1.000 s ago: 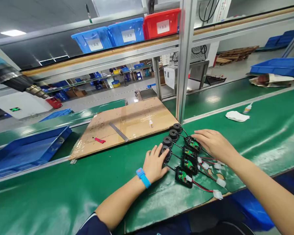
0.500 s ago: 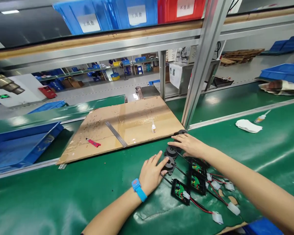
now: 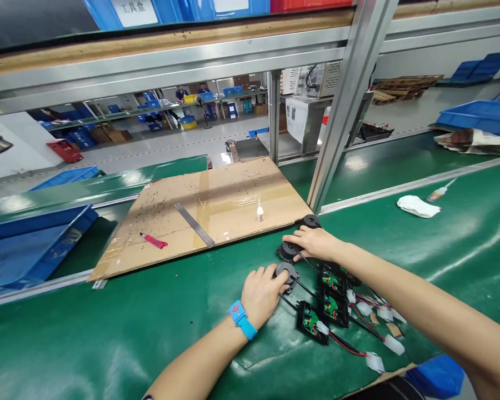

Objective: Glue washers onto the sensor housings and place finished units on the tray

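Observation:
Three black round housings on cables lie in a slanting row on the green mat. My left hand (image 3: pixel 261 294), wearing a blue wrist strap (image 3: pixel 242 320), has its fingers curled round the nearest round housing (image 3: pixel 286 273). My right hand (image 3: pixel 314 243) grips the middle round housing (image 3: pixel 289 251) by its far and right sides. Beyond it, the farthest round housing (image 3: pixel 310 221) sits by the cardboard's corner. Black cables lead to open rectangular boxes with green circuit boards (image 3: pixel 332 305), from which red and black wires run to white connectors (image 3: pixel 394 344). My left fingers partly hide one cable.
A cardboard sheet (image 3: pixel 216 183) holds a steel ruler (image 3: pixel 194 224), a pink-handled knife (image 3: pixel 154 240) and a small bottle (image 3: pixel 260 212). A metal post (image 3: pixel 337 122) rises behind the housings. White cloth (image 3: pixel 418 206) and another bottle (image 3: pixel 437 193) lie right; a blue tray (image 3: pixel 37 244) is left.
My right hand has drawn back from the farthest housing, now uncovered, and its fingers have closed on the middle one. My left fingers have curled in further. The view has tilted down slightly.

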Demonstrator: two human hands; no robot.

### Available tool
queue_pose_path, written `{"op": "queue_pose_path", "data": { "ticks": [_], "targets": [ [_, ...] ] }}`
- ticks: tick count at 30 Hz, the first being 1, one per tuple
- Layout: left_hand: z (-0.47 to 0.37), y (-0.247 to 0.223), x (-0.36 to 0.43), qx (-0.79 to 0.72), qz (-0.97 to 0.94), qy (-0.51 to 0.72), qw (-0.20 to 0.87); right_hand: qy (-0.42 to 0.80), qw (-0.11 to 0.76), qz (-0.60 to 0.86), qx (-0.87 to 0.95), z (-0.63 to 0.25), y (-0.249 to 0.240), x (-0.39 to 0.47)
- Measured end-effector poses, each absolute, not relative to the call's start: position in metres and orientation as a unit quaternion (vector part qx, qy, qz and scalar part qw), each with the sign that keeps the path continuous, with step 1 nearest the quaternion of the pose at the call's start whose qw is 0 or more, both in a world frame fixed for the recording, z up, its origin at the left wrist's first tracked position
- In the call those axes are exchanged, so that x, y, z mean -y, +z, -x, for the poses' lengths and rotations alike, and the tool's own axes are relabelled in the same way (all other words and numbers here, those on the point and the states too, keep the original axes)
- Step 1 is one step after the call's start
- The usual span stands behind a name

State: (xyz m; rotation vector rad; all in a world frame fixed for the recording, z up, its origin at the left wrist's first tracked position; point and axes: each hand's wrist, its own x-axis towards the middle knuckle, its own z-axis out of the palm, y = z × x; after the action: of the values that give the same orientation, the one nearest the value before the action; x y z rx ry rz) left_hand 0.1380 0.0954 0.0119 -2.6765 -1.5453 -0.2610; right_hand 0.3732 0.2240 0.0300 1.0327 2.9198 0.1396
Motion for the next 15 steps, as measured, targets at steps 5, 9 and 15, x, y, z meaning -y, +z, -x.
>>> {"op": "queue_pose_path", "data": {
  "ticks": [5, 9, 15],
  "targets": [
    [-0.122, 0.015, -0.099, 0.468, 0.873, -0.126, 0.057, 0.069, -0.023, -0.395, -0.916, -0.368, 0.046, -0.202],
    [-0.11, 0.027, -0.103, 0.444, 0.877, -0.164, 0.082, 0.101, -0.096, -0.448, -0.883, -0.375, 0.082, -0.174],
    [-0.108, 0.067, -0.127, 0.372, 0.871, -0.261, 0.19, 0.166, -0.216, -0.518, -0.811, -0.397, 0.145, -0.144]
  ]
}}
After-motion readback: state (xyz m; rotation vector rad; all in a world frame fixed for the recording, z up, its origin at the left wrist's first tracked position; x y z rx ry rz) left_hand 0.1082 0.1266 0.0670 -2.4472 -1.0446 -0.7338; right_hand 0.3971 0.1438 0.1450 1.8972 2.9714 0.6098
